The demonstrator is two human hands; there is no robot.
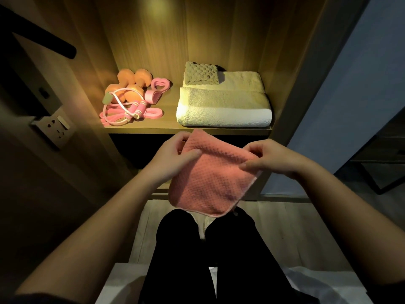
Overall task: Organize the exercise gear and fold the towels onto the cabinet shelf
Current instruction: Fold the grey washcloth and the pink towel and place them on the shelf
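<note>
Legs in black trousers are being shown at the bottom, under both outstretched forearms. Pink towel is being held up in the air in front of the cabinet, just below the front edge of the lit shelf, not resting on it. Its upper left corner is being pinched by the left hand: thumb pressed on the front face, other fingers tucked behind the cloth. Its upper right edge is being pinched by the right hand, fingers curled together over the fabric. Towel is being hung by its top edge, likely so the layers drop flat and the edges line up. It looks folded down to a small square, so it is being judged mid-fold or ready to place.

On the shelf, gear is being kept grouped at the left: orange dumbbells, pink jump rope, pink heart-shaped puller. Folded towels are being stacked at the right: large white towel in front, cream towel behind, small grey waffle cloth on top of the cream one. Top of that stack is being judged the likely spot for the pink one, like with like. Wall socket is being seen at far left.
</note>
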